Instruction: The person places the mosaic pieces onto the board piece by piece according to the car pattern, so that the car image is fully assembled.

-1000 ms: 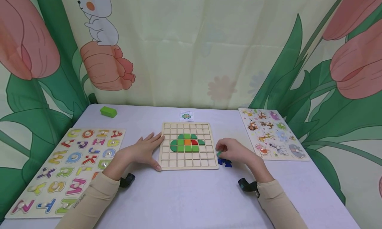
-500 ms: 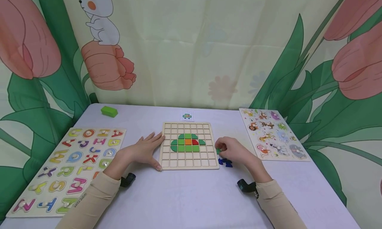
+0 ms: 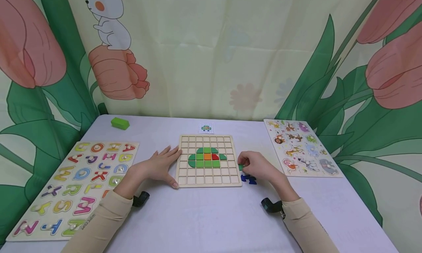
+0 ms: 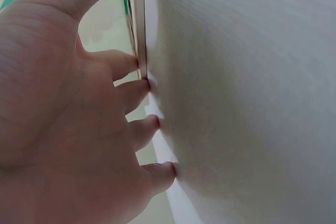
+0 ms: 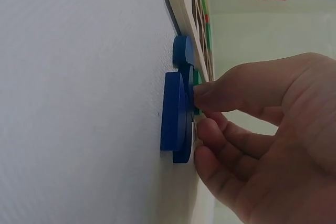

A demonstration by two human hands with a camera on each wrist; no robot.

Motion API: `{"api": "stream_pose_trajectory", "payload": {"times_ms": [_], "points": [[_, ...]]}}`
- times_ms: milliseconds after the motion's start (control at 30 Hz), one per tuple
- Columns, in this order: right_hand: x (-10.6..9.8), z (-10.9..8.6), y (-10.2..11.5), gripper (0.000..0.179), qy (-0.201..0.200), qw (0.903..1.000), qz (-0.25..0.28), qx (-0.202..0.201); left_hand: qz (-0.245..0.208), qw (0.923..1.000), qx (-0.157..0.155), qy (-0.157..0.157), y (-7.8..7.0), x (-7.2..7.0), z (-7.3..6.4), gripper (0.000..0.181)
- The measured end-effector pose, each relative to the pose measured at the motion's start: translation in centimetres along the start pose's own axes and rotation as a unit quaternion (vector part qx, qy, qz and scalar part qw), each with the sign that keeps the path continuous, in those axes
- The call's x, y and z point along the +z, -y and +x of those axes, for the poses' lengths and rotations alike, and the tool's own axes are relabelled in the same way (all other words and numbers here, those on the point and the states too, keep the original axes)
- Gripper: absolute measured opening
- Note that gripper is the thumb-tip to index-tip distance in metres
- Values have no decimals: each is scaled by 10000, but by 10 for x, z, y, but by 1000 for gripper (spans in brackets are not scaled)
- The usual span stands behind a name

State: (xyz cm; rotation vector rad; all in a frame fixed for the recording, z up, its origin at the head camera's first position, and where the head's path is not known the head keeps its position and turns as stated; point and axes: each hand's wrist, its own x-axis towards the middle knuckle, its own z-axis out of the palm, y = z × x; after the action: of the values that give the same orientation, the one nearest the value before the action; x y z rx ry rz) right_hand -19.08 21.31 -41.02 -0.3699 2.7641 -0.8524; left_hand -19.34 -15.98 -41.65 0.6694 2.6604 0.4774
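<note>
A square wooden grid board (image 3: 197, 180) lies mid-table, with green, orange and red tiles (image 3: 207, 156) set in some of its cells. My left hand (image 3: 157, 167) has its fingers spread, and its thumb and fingertips touch the board's left edge and the cloth. By the right edge, my right hand (image 3: 258, 166) pinches a small green piece (image 3: 241, 167) between thumb and fingers, which hide most of it. Several dark blue pieces (image 3: 248, 179) lie in a small heap just below that hand. In the right wrist view, these blue pieces (image 5: 172, 114) sit close to the board's side.
A small pattern card (image 3: 206, 128) lies behind the board. To the left are a letter puzzle (image 3: 49, 209) and a green block (image 3: 120, 123); an animal puzzle (image 3: 296, 147) lies on the right. A printed curtain (image 3: 204, 55) hangs behind the white-covered table (image 3: 204, 220).
My right hand has shifted slightly left and away from me, and more of the green piece shows below its fingers. The left hand and the board's tiles look the same.
</note>
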Motion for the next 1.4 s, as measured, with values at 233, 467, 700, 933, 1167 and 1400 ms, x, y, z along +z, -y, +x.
{"api": "stream_pose_trajectory", "payload": {"times_ms": [233, 467, 700, 933, 1167, 1400], "points": [[0, 1, -2, 26, -52, 10000, -50, 43, -33, 10000, -9, -16, -1, 0, -1, 128], [3, 3, 2, 25, -117, 9997, -201, 41, 14, 10000, -7, 6, -2, -2, -2, 129], [6, 5, 4, 22, -207, 9989, -410, 6, 28, 10000, -31, 27, 0, -2, -1, 129], [4, 4, 0, 19, -347, 9990, -255, 117, -45, 10000, -4, 18, -1, -1, -2, 129], [1, 3, -3, 24, -212, 9995, -196, 110, -31, 10000, 10, 23, -2, -1, -1, 130], [2, 1, 5, 24, -56, 9992, -392, 109, -34, 10000, -10, 22, 0, 0, 0, 130]]}}
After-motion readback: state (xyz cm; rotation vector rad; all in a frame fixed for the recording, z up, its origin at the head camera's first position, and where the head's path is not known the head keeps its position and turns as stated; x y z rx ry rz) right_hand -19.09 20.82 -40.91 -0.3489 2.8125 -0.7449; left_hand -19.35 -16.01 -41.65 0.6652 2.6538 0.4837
